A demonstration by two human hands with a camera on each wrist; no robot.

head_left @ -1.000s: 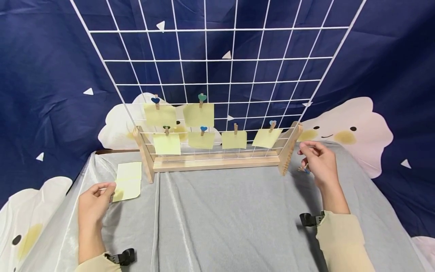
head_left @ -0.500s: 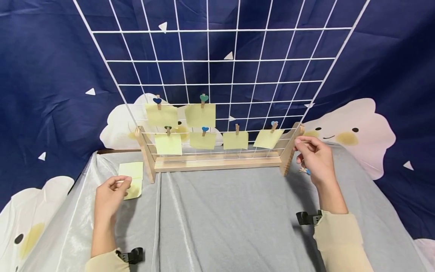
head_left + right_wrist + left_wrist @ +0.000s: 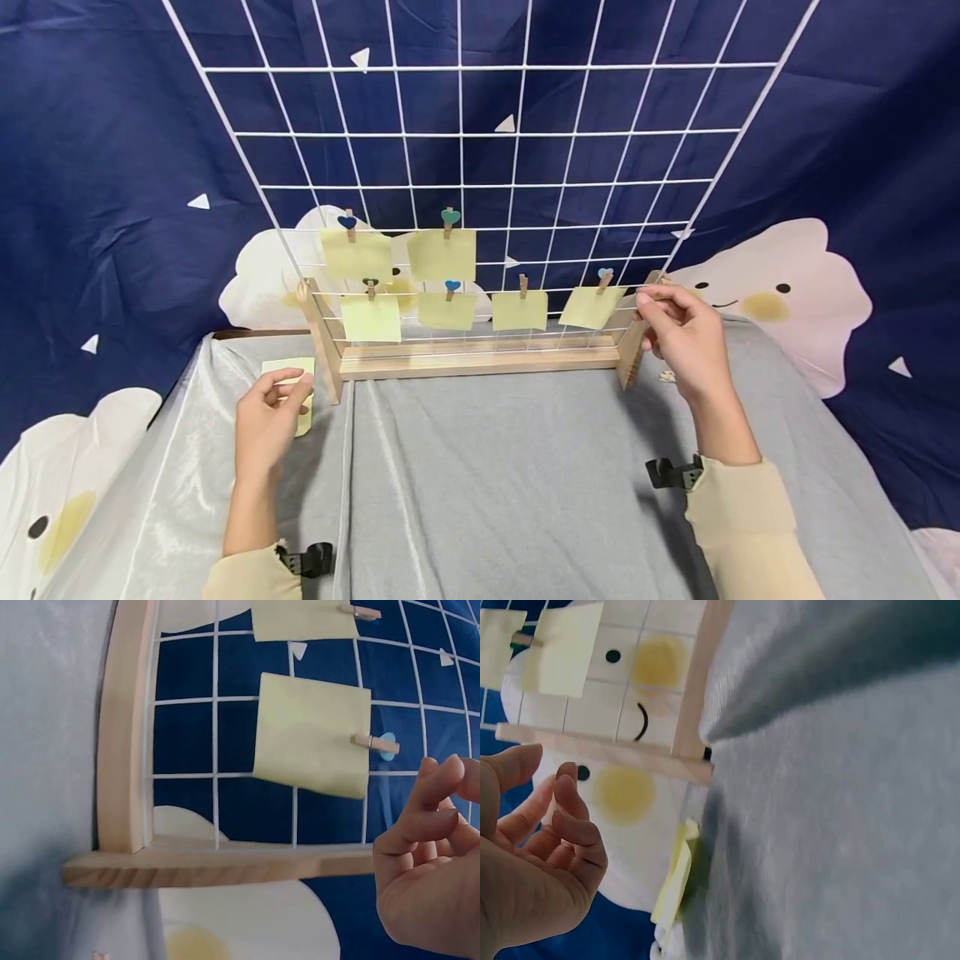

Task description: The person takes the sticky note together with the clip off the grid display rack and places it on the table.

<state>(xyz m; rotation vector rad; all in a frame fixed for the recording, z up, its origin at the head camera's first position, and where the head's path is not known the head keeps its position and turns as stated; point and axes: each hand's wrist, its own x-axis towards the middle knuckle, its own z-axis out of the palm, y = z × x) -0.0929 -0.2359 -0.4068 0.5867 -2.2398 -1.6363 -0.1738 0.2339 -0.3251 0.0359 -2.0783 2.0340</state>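
Observation:
My left hand (image 3: pixel 268 423) hovers over the yellow notes (image 3: pixel 288 364) left of the rack, partly covering them. In the left wrist view a gap shows between thumb and fingertips of the left hand (image 3: pixel 547 847), which holds nothing. At the rack's right wooden post (image 3: pixel 630 354) is my right hand (image 3: pixel 690 342), fingers loosely bent; nothing shows in the right hand (image 3: pixel 431 855) in the right wrist view. Nearest it, a tilted yellow note (image 3: pixel 590 307) hangs from a clip with a light blue heart (image 3: pixel 605 275). Whether the hand touches the post, I cannot tell.
Several more notes (image 3: pixel 446 311) hang clipped on the white wire grid (image 3: pixel 487 133), in two rows. A wooden base bar (image 3: pixel 480 360) joins the posts. Small clips (image 3: pixel 667 377) lie on the grey cloth (image 3: pixel 487 483) by the right hand. Behind hangs a dark blue curtain (image 3: pixel 97 275).
My left hand has moved right and away from me, over the loose notes. The right hand has shifted left and slightly up in view, to the right post. The clipped notes hang as before.

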